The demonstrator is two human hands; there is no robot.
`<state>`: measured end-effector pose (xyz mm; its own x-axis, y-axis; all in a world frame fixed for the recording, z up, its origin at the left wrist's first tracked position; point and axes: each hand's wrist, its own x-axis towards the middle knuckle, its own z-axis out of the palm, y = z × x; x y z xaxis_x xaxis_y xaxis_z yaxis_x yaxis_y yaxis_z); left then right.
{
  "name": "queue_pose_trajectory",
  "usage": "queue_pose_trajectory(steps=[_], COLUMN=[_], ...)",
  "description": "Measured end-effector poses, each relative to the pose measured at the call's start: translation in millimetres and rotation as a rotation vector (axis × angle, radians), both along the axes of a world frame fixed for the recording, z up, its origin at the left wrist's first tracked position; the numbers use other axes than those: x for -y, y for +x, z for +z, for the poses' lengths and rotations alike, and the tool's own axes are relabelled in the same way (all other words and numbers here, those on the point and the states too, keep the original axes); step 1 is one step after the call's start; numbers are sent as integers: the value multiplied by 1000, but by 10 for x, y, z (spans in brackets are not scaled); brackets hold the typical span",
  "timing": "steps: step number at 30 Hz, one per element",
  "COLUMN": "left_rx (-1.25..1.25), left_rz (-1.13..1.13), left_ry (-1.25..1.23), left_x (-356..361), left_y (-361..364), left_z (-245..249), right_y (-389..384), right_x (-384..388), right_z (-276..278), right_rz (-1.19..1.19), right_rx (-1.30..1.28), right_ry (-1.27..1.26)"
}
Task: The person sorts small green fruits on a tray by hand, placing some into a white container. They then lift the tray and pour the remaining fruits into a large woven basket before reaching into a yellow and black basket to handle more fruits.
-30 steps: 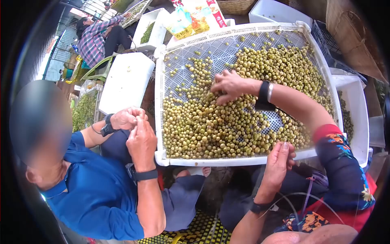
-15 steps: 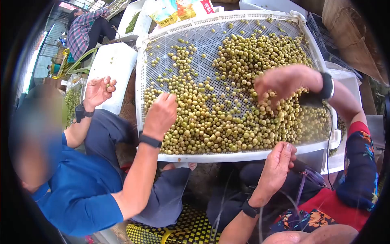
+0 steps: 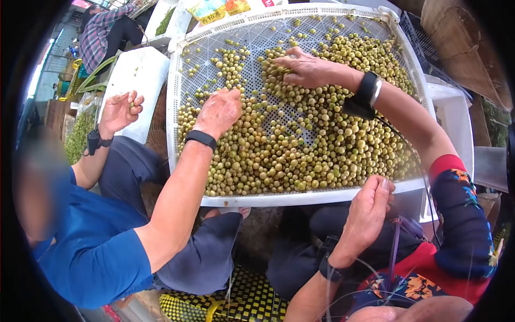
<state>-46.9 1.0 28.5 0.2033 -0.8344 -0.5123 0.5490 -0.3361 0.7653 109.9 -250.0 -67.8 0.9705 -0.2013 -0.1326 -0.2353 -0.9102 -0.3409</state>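
Small round yellow-green fruits [image 3: 300, 166] lie over a white perforated tray [image 3: 257, 45]. My right hand [image 3: 308, 68] reaches across the tray from the right, fingers stretched out and resting on the fruits near the upper middle. By the tray's front edge, my left hand [image 3: 367, 217] is raised with its fingers curled and thumb pressed to them; whatever may be inside is hidden. A dark band and a metal bangle circle my right wrist.
A co-worker in a blue shirt [image 3: 102, 263] sits at left. That person's one hand [image 3: 219, 114] is at the fruits; the other hand [image 3: 122, 111] holds a small fruit. A white foam box [image 3: 134, 91], colourful bag [image 3: 212, 9] and yellow-black woven basket [image 3: 230, 306] stand around.
My right hand has moved left and farther across the tray, its fingers now extended over the fruits. The fruits there have shifted, partly covering a bare patch. My left hand stays curled.
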Motion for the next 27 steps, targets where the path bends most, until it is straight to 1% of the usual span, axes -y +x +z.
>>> queue_pose_trajectory(steps=[1,2,3,4,5,6,7,8,9,11,12,14,15,17,18,21,22,23,25,27], left_rx=[-2,20,43,43,100,157,157,183,208,192,176,168,161,177,192,198,196,214,233,262], left_rz=[3,11,20,27,15,1,5,-3,-11,0,4,18,31,40,45,47,56,58,66,84], left_ry=[-1,-24,-49,-53,-53,-53,-57,-55,-51,-50,-49,-54,-58,-67,-75,-73,-71,-80,-93,-128], left_x=[-4,1,7,9,10,8,5,-1,-9,-23,-30,-52,-61,-79,-85,-92,-93,-95,-95,-97], left_y=[-22,-55,-76,-84,-91,-95,-95,-93,-87,-70,-63,-48,-41,-36,-36,-24,-21,-26,-30,-40], left_z=[-22,-65,-91,-96,-100,-100,-91,-78,-69,-75,-81,-97,-106,-126,-128,-95,-94,-99,-99,-91], right_y=[-39,-112,-108,-138,-184,-213,-244,-290,-325,-373,-393,-418,-416,-390,-382,-402,-474,-546,-662,-719], right_x=[-76,-267,-285,-345,-433,-479,-531,-564,-587,-630,-652,-689,-687,-708,-699,-789,-843,-865,-888,-933], right_z=[3,201,158,261,382,273,211,159,108,34,-7,-76,-104,-86,-69,14,70,109,176,44], right_rz=[107,98,192,194,193,240,287,310,299,324,327,373,374,317,324,317,312,320,351,353], right_rx=[152,249,428,320,211,276,342,298,282,259,257,217,216,243,200,142,131,128,117,183], right_ry=[24,6,-64,29,121,197,273,222,245,151,151,35,32,92,95,35,120,118,212,250])
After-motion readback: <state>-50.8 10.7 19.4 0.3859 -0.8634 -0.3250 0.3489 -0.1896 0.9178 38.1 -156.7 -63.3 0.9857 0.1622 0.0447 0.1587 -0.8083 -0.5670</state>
